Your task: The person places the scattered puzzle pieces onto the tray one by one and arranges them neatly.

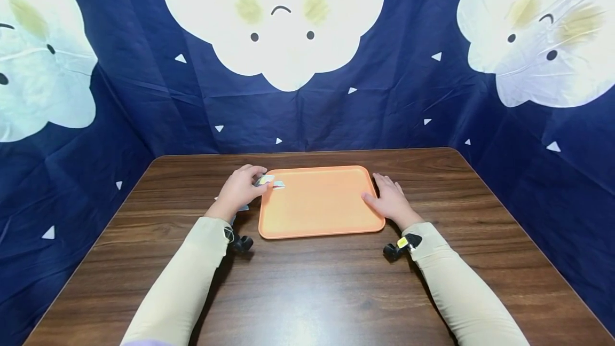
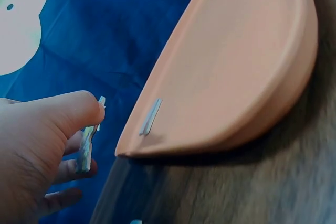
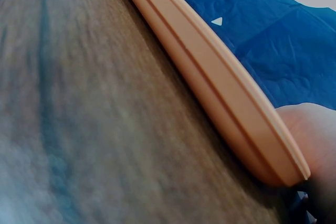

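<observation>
An orange tray [image 1: 322,202] lies on the dark wooden table. My left hand [image 1: 240,188] is at the tray's far left corner and pinches a small flat printed card [image 2: 85,150] between thumb and fingers. Inside the tray, near that corner, lies another small card [image 1: 278,185]; what is printed on it is too small to read. At the opposite side my right hand [image 1: 391,202] rests against the tray's right edge, its thumb over the rim and its fingers stretched along the outside. Only part of that hand shows in the right wrist view, beyond the tray's side wall.
More pale blue pieces [image 1: 243,208] lie on the table [image 1: 307,287], partly hidden below the left hand and wrist. A navy cloth [image 1: 298,116] with white clouds hangs behind the table and along both sides. Each wrist wears a small black camera [image 1: 242,243].
</observation>
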Demonstrator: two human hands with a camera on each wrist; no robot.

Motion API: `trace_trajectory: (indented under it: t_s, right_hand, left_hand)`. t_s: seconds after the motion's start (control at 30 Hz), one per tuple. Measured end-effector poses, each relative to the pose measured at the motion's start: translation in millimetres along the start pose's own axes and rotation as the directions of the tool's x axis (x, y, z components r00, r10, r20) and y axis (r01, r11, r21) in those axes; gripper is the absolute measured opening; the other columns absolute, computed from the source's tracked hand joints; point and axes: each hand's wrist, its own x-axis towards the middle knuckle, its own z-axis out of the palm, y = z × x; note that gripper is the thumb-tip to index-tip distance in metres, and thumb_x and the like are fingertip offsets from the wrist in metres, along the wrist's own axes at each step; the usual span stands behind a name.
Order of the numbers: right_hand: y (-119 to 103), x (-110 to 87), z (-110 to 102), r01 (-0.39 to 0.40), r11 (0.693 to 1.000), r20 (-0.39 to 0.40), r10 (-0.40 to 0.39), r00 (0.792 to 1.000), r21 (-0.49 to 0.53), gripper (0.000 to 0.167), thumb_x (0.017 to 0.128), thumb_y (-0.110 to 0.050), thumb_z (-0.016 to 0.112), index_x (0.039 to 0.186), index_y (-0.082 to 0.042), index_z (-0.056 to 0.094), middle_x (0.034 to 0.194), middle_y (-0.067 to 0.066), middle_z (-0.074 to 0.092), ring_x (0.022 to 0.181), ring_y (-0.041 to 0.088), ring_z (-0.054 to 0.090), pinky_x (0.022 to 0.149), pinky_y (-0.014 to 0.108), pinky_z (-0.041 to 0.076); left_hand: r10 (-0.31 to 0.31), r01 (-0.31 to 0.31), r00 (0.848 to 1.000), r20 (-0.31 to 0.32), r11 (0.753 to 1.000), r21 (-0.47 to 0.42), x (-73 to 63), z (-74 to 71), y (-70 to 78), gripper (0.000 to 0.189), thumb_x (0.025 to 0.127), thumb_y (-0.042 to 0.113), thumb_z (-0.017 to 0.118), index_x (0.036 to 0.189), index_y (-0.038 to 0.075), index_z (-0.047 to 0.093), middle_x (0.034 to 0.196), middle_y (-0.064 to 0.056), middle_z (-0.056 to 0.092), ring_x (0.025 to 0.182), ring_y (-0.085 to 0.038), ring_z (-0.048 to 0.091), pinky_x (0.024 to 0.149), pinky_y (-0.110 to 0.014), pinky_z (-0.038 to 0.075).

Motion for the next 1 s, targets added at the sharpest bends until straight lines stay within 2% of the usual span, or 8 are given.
trace_trajectory:
  t_s: [0.23, 0.5, 0.8, 1.0]
  right_hand:
    - [1.4, 0.4, 0.5, -0.003, 1.000, -0.008, 0.003, 1.000, 0.005, 0.080, 0.097, -0.042, 0.058, 0.153, 0.008, 0.030, 0.157, 0.029, 0.034, 0.147, 0.048, 0.025, 0.118, 0.064, 0.015]
    - [0.7, 0.3, -0.4, -0.002, 1.000, -0.009, 0.002, 1.000, 0.003, 0.080, 0.097, -0.042, 0.058, 0.153, 0.009, 0.031, 0.156, 0.029, 0.034, 0.147, 0.048, 0.025, 0.117, 0.064, 0.015]
    - [-0.2, -0.1, -1.0, -0.001, 1.000, -0.006, 0.001, 1.000, 0.007, 0.080, 0.097, -0.042, 0.058, 0.153, 0.008, 0.031, 0.157, 0.029, 0.035, 0.147, 0.048, 0.024, 0.117, 0.064, 0.015]
    - [-1.0, 0.2, -2.0, -0.004, 1.000, -0.004, 0.005, 1.000, 0.013, 0.080, 0.097, -0.042, 0.058, 0.153, 0.008, 0.031, 0.157, 0.029, 0.035, 0.148, 0.047, 0.024, 0.118, 0.064, 0.014]
  left_hand:
    - [0.046, -0.045, 0.999, 0.006, 0.999, -0.026, 6.4, 2.3, 8.9, 0.048, 0.087, 0.025, 0.075, 0.130, 0.007, 0.066, 0.113, -0.010, 0.066, 0.098, -0.026, 0.063, 0.084, -0.045, 0.052]
    - [0.055, -0.055, 0.998, 0.026, 0.998, -0.022, 13.1, 6.7, 17.7, 0.047, 0.089, 0.025, 0.073, 0.133, 0.011, 0.063, 0.119, -0.012, 0.065, 0.100, -0.027, 0.062, 0.087, -0.045, 0.051]
    - [0.069, -0.065, 0.995, 0.066, 0.996, -0.065, 21.2, 13.9, 27.5, 0.047, 0.091, 0.024, 0.074, 0.134, 0.010, 0.061, 0.121, -0.012, 0.066, 0.101, -0.029, 0.063, 0.086, -0.046, 0.051]
    - [0.102, -0.099, 0.994, 0.039, 0.993, -0.069, 26.5, 18.5, 34.7, 0.046, 0.090, 0.023, 0.075, 0.131, 0.007, 0.062, 0.119, -0.012, 0.068, 0.104, -0.030, 0.064, 0.089, -0.046, 0.051]
